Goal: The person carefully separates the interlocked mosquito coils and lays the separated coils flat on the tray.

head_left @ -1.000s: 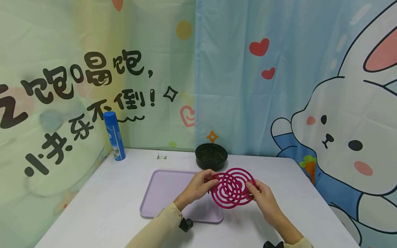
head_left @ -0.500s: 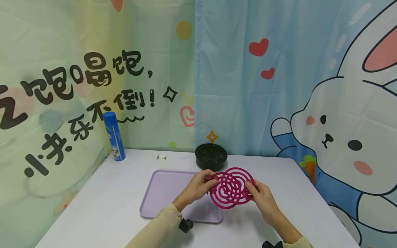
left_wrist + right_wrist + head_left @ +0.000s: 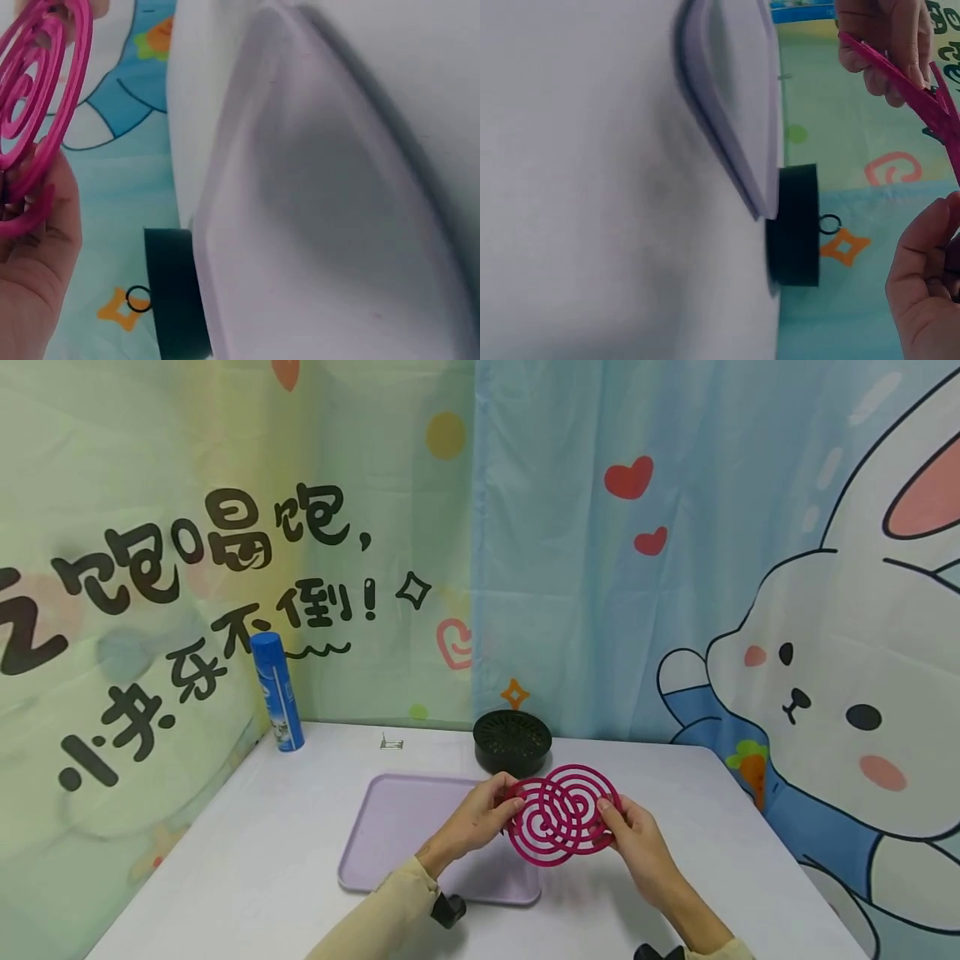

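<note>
I see two deep-pink coils [image 3: 561, 814] held up above the white table [image 3: 247, 860], between the person's two hands and in front of the black tin [image 3: 512, 742]. Each coil is a flat spiral of rounded strands with open gaps between the turns. They overlap across the middle, so the strands cross there in a dense lattice, while the outer turns stand apart on either side; the one on the right sits a little higher. My right wrist view catches them nearly edge-on, thin and stiff-looking, with two strips parting in a narrow V. In my left wrist view the spiral is slanted, and a short curved end shows below it by the fingers.

The left hand [image 3: 480, 814] pinches the left rim, its thumb on the near side. The right hand [image 3: 637, 837] pinches the right rim, its thumb laid over the front of the strands. Both grips are narrow.

Below the left forearm I have the pale purple tray [image 3: 405, 827], flat on the table. The tin stands beyond its far right corner, its top full of slots. Farther left I see a small metal stand [image 3: 392, 744] and an upright blue spray can [image 3: 277, 692].
</note>
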Demonstrator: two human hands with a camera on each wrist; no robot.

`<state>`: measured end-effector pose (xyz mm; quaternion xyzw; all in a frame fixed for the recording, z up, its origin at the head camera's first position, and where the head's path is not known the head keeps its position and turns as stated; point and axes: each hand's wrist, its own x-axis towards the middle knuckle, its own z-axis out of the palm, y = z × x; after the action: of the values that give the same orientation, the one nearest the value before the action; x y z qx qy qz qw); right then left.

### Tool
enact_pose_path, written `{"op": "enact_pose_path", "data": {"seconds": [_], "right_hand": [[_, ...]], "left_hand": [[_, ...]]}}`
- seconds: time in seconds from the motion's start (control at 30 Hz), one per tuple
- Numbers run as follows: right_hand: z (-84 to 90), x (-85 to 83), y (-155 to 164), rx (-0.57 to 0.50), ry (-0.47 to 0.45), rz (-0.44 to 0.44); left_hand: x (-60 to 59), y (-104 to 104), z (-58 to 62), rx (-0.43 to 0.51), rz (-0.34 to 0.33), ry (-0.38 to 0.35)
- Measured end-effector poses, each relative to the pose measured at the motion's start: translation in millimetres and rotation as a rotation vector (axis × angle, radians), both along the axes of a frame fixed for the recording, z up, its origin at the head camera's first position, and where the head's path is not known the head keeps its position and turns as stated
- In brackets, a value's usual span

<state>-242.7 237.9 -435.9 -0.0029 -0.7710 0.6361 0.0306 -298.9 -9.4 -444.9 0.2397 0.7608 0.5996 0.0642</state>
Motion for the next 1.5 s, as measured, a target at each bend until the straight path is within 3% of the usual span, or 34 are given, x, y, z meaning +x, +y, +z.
{"op": "enact_pose_path", "data": {"seconds": [0.17, 0.53, 1.13, 1.3, 1.5], "right_hand": [[4.4, -4.1, 1.4, 0.024, 0.042, 0.01], [-2.1, -15.0, 1.7, 0.038, -0.006, -0.038], [-9.1, -17.0, -12.4, 0.023, -0.019, -0.075], [-6.6, -16.9, -10.7, 0.005, -0.045, -0.053], [2.0, -16.6, -6.7, 0.028, -0.088, 0.031]], "left_hand": [[-3.9, -0.6, 4.4, 0.008, 0.022, -0.001], [-6.7, -1.9, 2.3, 0.007, 0.057, -0.046], [-0.5, -8.6, -4.2, -0.03, 0.144, 0.001], [0.0, -9.4, -4.3, -0.025, 0.157, 0.017], [-1.8, -11.5, -1.6, -0.053, 0.157, 0.074]]}}
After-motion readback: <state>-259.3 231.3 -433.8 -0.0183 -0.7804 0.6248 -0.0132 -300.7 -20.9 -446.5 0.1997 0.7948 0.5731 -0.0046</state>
